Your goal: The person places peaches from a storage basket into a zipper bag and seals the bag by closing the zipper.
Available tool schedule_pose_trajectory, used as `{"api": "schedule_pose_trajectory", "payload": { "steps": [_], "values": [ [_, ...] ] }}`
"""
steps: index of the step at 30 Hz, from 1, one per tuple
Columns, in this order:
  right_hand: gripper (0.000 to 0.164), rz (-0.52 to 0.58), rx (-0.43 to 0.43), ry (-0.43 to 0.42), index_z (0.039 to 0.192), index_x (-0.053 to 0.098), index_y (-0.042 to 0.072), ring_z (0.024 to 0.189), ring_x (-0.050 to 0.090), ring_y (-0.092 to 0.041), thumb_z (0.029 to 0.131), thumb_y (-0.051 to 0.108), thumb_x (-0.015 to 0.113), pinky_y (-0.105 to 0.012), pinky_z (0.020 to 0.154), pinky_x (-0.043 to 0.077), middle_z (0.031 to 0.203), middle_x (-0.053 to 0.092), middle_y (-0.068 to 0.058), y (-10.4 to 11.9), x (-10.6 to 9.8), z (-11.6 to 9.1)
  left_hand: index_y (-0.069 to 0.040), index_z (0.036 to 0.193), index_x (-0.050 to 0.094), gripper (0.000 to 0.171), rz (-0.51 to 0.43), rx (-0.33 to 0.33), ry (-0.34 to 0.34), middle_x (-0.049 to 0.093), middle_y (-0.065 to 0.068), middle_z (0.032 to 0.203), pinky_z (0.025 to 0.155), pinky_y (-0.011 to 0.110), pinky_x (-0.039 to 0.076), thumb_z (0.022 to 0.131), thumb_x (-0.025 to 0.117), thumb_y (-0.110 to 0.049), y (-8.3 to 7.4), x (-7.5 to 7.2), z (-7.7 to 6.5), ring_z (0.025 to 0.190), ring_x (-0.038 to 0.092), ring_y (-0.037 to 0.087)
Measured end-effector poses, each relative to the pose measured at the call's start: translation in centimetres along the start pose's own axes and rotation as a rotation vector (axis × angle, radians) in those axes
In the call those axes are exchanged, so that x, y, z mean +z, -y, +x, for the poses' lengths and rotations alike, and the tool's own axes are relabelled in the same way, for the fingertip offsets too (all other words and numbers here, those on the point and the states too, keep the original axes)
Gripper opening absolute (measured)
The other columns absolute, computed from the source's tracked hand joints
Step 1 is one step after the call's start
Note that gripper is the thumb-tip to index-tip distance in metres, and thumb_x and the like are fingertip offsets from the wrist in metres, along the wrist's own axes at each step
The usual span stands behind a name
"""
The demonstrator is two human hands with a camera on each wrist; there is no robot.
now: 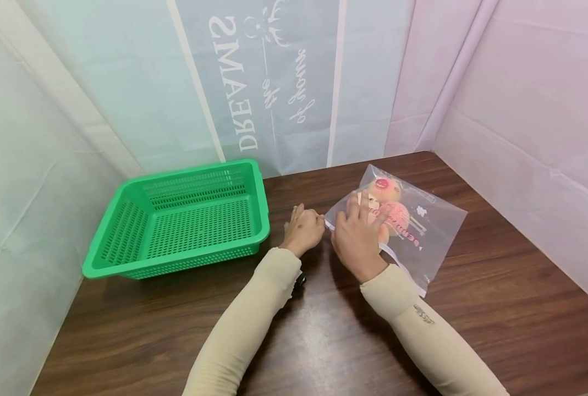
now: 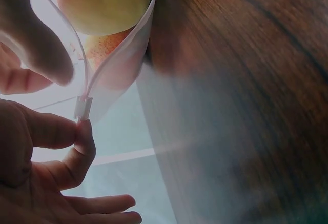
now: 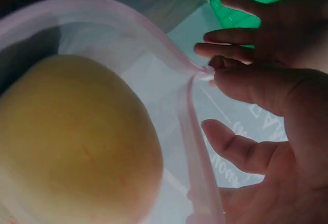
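Observation:
A clear zip bag (image 1: 437, 236) with pink print lies on the table, holding several peaches (image 1: 395, 214). At the bag's left corner my left hand (image 1: 303, 228) pinches the end of the zip between thumb and forefinger, right beside the small slider (image 2: 83, 107). The bag's mouth stands parted, and a yellowish peach (image 3: 82, 142) shows inside it in the right wrist view. My right hand (image 1: 358, 236) lies over the bag's left part with its fingers stretched out across the peaches, its thumb close to the zip corner. Its fingers partly hide the fruit.
A green plastic basket (image 1: 199, 250) with slotted walls stands left of my hands, nothing in it. The brown wooden table (image 1: 318, 341) ends against pale fabric walls at the back, left and right. The back sheet (image 1: 294, 148) carries printed lettering.

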State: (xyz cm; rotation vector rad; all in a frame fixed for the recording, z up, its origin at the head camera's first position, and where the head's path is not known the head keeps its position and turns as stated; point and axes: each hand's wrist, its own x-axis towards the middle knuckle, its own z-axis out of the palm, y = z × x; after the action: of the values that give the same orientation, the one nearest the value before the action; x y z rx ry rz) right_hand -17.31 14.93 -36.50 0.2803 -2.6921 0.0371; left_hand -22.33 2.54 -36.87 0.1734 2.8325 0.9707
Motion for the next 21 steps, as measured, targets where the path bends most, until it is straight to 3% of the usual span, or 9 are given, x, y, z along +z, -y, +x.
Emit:
{"api": "schedule_pose_trajectory", "payload": {
  "steps": [10,17,21],
  "values": [
    [0.027,-0.013,0.047,0.062,0.101,0.068,-0.005,0.143,0.025,-0.052,0.088,0.018,0.07,-0.084,0.096,0.022,0.148,0.039,-0.035,0.8,0.8,0.9,-0.011,0.076,0.068,0.042,-0.009,0.0,0.005,0.04,0.018,0.154,0.11,0.069,0.023,0.107,0.044,-0.026,0.1,-0.1,0.0,0.15,0.018,0.037],
    [0.03,-0.034,0.06,0.135,0.108,0.07,-0.003,0.145,0.022,-0.051,0.085,0.015,0.072,-0.083,0.097,0.019,0.15,0.037,-0.034,1.1,1.2,1.1,-0.011,0.079,0.069,0.039,-0.016,0.001,0.002,0.04,0.018,0.154,0.11,0.07,0.023,0.106,0.045,-0.026,0.0,-0.2,-0.1,0.15,0.018,0.037],
    [0.03,-0.048,0.061,0.129,0.111,0.071,-0.002,0.144,0.025,-0.049,0.086,0.015,0.07,-0.084,0.097,0.02,0.149,0.04,-0.032,1.2,1.5,1.2,-0.008,0.089,0.073,0.038,-0.019,-0.002,0.0,0.041,0.018,0.154,0.11,0.07,0.022,0.107,0.044,-0.025,-0.1,-0.1,-0.1,0.15,0.018,0.036]
  ]
}}
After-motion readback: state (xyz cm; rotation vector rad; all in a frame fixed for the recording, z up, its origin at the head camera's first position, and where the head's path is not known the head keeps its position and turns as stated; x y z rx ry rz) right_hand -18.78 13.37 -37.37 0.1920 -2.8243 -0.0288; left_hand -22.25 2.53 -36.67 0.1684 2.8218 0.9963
